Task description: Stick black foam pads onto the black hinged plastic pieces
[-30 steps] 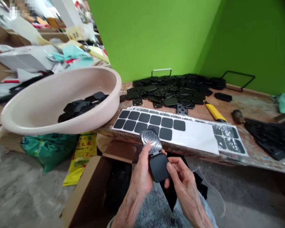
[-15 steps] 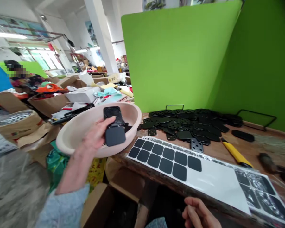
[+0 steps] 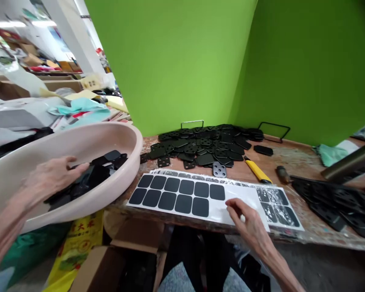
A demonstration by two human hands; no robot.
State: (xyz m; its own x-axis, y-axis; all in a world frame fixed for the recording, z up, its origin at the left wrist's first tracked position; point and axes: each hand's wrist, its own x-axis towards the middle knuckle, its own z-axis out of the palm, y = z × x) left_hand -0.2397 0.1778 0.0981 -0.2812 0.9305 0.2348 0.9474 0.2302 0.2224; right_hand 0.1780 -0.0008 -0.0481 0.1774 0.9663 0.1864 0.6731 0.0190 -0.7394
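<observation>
My left hand (image 3: 56, 174) is inside the pink plastic basin (image 3: 134, 150), above a heap of black pieces (image 3: 100, 174). Its thumb and fingers are apart with nothing between them. Over the sheet of dark rounded-square stickers (image 3: 172, 184) is my right hand (image 3: 247, 221), thumb and forefinger slightly parted near the bare white backing. No piece shows in it. Behind the sheet lies a large pile of black plates (image 3: 200, 146), some with holes. One greyish plate with holes (image 3: 219, 169) lies against the sheet's back edge.
A yellow-handled cutter (image 3: 258, 170) lies behind the sheet, near a small dark cylindrical object (image 3: 282, 175). More black plates (image 3: 343, 202) are stacked at right. Green panels (image 3: 176, 69) wall off the back. Open cardboard boxes (image 3: 134, 239) stand below the table edge.
My left hand has gone lower into the basin and let go of the black pieces it held. My right hand has risen from below the table edge to the sticker sheet. The view has turned right.
</observation>
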